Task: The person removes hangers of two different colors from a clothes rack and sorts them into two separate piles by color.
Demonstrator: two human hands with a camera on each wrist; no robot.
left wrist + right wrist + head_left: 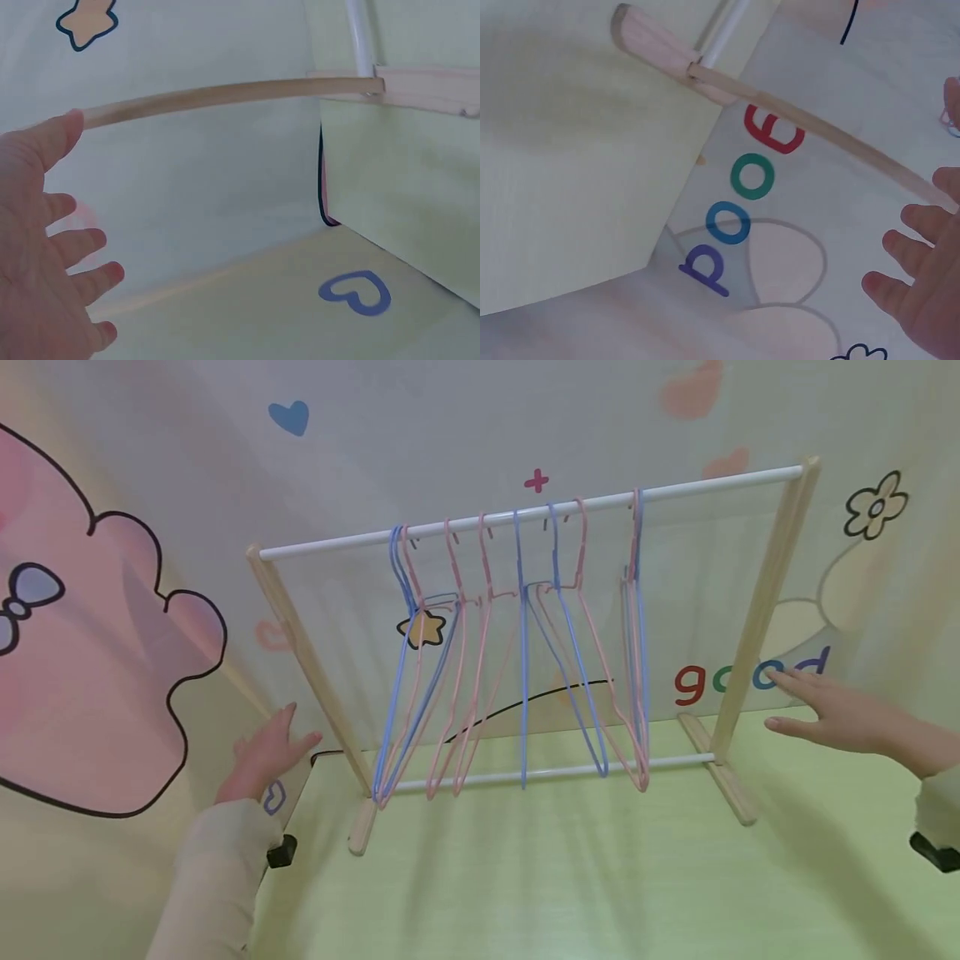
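Left hand [266, 752] is hovering, fingers spread, holding nothing. Rack [500, 517] is standing on the table [487, 877] between the hands, seemingly light and stiff; its wooden posts [300, 649] are probably offering the best grip, its hangers [524, 693] likely slippery. Right hand [855, 714] is hovering, straight-fingered, empty.

There is one clothes rack, with two wooden uprights [302, 652], two wooden feet [735, 797] and two white rods [720, 484]. At least five pink hangers [487, 568] and at least four blue hangers [523, 693] hang there; overlap at both ends hides the exact totals. There is one pale green surface [487, 877]. A person's left grip [272, 753] and right grip [855, 714] make two, with two sleeves [217, 868]. The backdrop shows four letters [752, 156], one star [433, 631], one plus sign [536, 481], one solid blue heart [289, 417] and one bow [17, 607].
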